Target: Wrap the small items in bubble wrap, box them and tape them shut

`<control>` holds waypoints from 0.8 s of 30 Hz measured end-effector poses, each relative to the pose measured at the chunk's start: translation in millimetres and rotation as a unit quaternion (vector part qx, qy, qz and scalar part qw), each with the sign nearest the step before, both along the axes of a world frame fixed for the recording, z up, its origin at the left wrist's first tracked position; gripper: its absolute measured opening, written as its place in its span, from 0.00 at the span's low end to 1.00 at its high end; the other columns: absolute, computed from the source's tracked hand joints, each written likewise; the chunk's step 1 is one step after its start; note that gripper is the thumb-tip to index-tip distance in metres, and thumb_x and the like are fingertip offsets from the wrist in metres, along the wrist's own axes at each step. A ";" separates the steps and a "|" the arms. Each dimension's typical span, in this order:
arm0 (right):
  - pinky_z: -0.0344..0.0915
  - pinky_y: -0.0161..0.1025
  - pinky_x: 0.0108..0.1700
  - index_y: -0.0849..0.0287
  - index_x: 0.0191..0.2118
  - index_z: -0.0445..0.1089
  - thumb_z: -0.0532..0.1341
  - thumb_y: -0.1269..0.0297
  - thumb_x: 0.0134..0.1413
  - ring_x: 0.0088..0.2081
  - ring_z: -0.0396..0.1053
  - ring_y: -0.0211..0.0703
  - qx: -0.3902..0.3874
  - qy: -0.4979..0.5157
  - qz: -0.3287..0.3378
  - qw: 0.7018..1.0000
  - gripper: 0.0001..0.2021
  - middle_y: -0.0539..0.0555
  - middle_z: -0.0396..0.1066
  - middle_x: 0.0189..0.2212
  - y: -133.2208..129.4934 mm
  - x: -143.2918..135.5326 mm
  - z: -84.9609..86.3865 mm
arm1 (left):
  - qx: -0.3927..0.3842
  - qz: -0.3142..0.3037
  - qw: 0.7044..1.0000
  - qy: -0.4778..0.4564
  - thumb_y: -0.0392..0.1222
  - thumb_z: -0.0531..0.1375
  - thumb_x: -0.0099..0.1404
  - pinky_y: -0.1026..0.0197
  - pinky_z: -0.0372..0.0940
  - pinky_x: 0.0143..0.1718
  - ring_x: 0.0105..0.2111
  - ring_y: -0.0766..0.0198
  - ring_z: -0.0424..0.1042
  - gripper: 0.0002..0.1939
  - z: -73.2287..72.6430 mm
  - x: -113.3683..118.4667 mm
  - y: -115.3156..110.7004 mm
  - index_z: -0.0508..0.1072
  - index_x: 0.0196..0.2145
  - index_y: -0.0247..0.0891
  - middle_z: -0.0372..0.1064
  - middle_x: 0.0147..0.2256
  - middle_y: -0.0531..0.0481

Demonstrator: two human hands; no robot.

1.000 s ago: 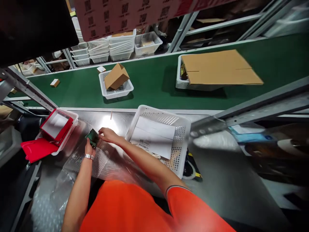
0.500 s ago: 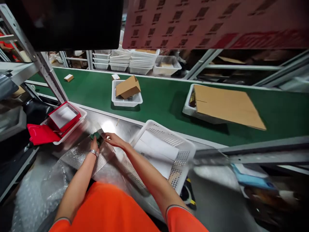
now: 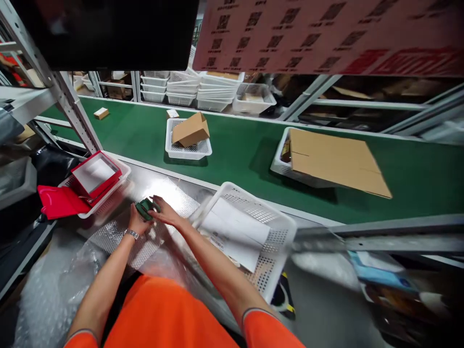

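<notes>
— What are the two hands doing, seen from the head camera?

— Both are on a small green thing (image 3: 145,209). The left hand (image 3: 136,223) is closed around its near end. The right hand (image 3: 164,212) lies on its right side with the fingers pressed to it. I cannot make out what the green thing is.

— Which way does it point?

— It is a bit longer than it is wide. Its long side runs from the near left to the far right, toward the green belt (image 3: 235,145).

— Where is it?

— Over a sheet of bubble wrap (image 3: 119,237) on the shiny metal table (image 3: 163,186), near the table's left edge.

— What else is close by?

— A red box (image 3: 94,175) sits open in a white basket at the left edge, its red lid (image 3: 58,200) hanging off the side. A big white basket (image 3: 270,229) with a paper (image 3: 235,232) in it stands just right of the hands. On the belt, a small basket holds a brown carton (image 3: 191,129), and a flat cardboard sheet (image 3: 335,162) covers another basket farther right.
</notes>
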State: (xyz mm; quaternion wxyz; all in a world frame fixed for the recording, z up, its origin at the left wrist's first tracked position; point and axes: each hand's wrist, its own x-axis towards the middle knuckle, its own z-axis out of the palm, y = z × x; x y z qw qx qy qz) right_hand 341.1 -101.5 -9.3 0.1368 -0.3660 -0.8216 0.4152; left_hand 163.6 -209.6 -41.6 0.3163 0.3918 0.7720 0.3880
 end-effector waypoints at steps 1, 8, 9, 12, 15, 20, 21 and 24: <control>0.67 0.55 0.81 0.61 0.80 0.72 0.76 0.54 0.70 0.80 0.69 0.66 -0.005 -0.001 0.007 1.000 0.39 0.74 0.67 0.82 -5.2 -11.3 -1.5 | -0.002 -0.013 1.000 0.008 0.38 0.86 0.44 0.21 0.61 0.84 0.85 0.21 0.57 0.60 -1.7 -1.3 0.6 0.71 0.73 0.40 0.62 0.82 0.24; 0.72 0.41 0.53 0.57 0.71 0.74 0.74 0.68 0.65 0.54 0.82 0.55 -0.033 -0.072 -0.116 0.990 0.30 0.62 0.85 0.58 -14.1 -34.4 -8.5 | -0.014 -0.080 0.996 0.035 0.33 0.81 0.50 0.30 0.52 0.89 0.88 0.28 0.51 0.65 -14.5 -11.4 7.0 0.62 0.81 0.39 0.51 0.86 0.22; 0.71 0.41 0.51 0.57 0.69 0.75 0.75 0.68 0.63 0.52 0.82 0.55 -0.042 -0.075 -0.129 0.988 0.30 0.61 0.85 0.56 -11.8 -31.8 -9.9 | -0.013 -0.087 0.995 0.039 0.33 0.81 0.50 0.29 0.54 0.88 0.88 0.29 0.53 0.65 -15.4 -13.1 8.2 0.62 0.81 0.41 0.54 0.85 0.25; 0.69 0.39 0.47 0.56 0.59 0.78 0.82 0.65 0.56 0.48 0.82 0.53 -0.090 -0.061 -0.163 0.981 0.27 0.57 0.85 0.49 -6.8 -24.5 -14.4 | -0.010 -0.129 0.990 0.060 0.32 0.80 0.48 0.32 0.58 0.87 0.85 0.29 0.60 0.64 -15.2 -21.4 12.5 0.63 0.80 0.37 0.60 0.82 0.24; 0.69 0.39 0.47 0.55 0.49 0.79 0.81 0.68 0.53 0.46 0.80 0.50 -0.130 -0.022 -0.202 0.970 0.20 0.54 0.85 0.45 -11.7 -17.8 -18.8 | -0.010 -0.186 0.979 0.083 0.29 0.80 0.45 0.35 0.61 0.85 0.83 0.28 0.63 0.63 -10.2 -34.8 19.3 0.66 0.78 0.32 0.63 0.80 0.21; 0.74 0.42 0.45 0.54 0.47 0.80 0.72 0.69 0.59 0.41 0.80 0.50 -0.189 0.041 -0.285 0.939 0.11 0.52 0.85 0.41 -44.8 -0.4 -30.8 | -0.034 -0.260 0.960 0.097 0.33 0.82 0.47 0.35 0.65 0.83 0.80 0.30 0.69 0.59 3.8 -56.7 34.9 0.70 0.75 0.32 0.67 0.78 0.23; 0.75 0.42 0.44 0.53 0.45 0.79 0.73 0.68 0.59 0.40 0.81 0.50 -0.213 0.066 -0.304 0.926 0.09 0.51 0.84 0.39 -51.4 0.6 -34.2 | -0.038 -0.274 0.956 0.098 0.33 0.82 0.46 0.36 0.65 0.83 0.80 0.32 0.69 0.58 6.5 -59.2 38.2 0.71 0.74 0.34 0.67 0.78 0.24; 0.77 0.43 0.40 0.51 0.37 0.76 0.76 0.63 0.58 0.39 0.81 0.51 -0.278 0.139 -0.356 0.882 0.09 0.50 0.82 0.34 -61.1 -9.6 -42.9 | -0.042 -0.321 0.939 0.115 0.32 0.82 0.44 0.37 0.62 0.85 0.81 0.34 0.67 0.56 14.5 -61.7 48.4 0.75 0.72 0.39 0.69 0.79 0.30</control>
